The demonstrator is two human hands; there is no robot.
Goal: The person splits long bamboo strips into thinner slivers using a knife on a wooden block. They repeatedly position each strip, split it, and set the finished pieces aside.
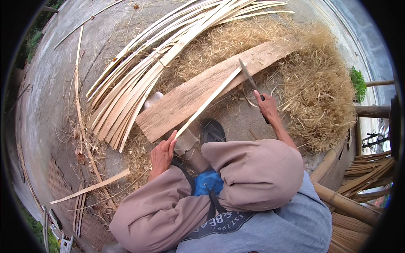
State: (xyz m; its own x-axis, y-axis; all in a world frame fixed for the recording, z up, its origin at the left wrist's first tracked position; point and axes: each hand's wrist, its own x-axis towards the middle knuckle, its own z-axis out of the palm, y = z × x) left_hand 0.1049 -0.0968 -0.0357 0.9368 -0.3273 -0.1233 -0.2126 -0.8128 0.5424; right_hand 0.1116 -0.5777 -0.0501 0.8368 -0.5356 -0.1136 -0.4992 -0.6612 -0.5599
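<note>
My left hand [163,155] is closed on the near end of a pale, narrow bamboo strip [211,100]. The strip slants up and to the right across a wide wooden board [177,105]. My right hand [267,108] grips the dark handle of a knife [249,77], its blade pointing up and left. At the strip's far end, the blade meets or lies close against it, over the board. Under the near part of the board, between my legs, is a support that is only partly visible.
Many pale split strips [139,86] lie fanned out beyond the board to the left. Curly shavings [316,90] heap up behind and to the right. A loose strip [90,186] rests at lower left. Bamboo poles [344,202] and bundled strips [371,173] stand at right.
</note>
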